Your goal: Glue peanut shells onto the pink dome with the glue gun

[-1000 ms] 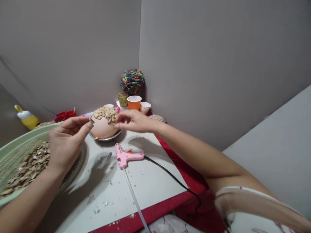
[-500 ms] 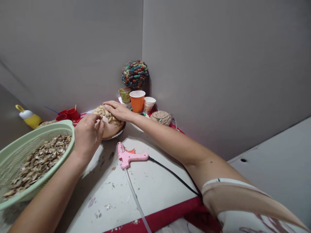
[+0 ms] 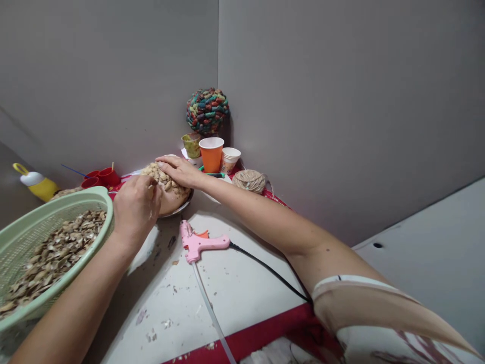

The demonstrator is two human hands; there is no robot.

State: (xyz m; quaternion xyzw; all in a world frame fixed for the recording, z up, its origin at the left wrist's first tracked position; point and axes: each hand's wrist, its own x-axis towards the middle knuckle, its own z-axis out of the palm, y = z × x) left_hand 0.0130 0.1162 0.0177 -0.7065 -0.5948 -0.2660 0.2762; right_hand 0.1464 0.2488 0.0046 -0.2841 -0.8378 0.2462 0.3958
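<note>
A round form with a smooth, pale pink lower part sits in a shallow dish at the back of the table. Its upper part is covered with beige shell pieces that look like nutshells. My right hand lies over the top of it, fingers stretched out. Close against its left side is my left hand, fingertips pinched together; what they hold, if anything, is too small to make out. A pink glue gun with a clear glue stick rests on the table in front of the form.
At left stands a green basket of loose shells. Behind are red cups, a yellow bottle, an orange cup, paper cups, twine and a multicoloured ball. A black cord crosses the right side.
The whole view has shifted slightly, so everything appears a little further left. My left fingertips have moved slightly in against the form's shell-covered side; my right hand stays on top.
</note>
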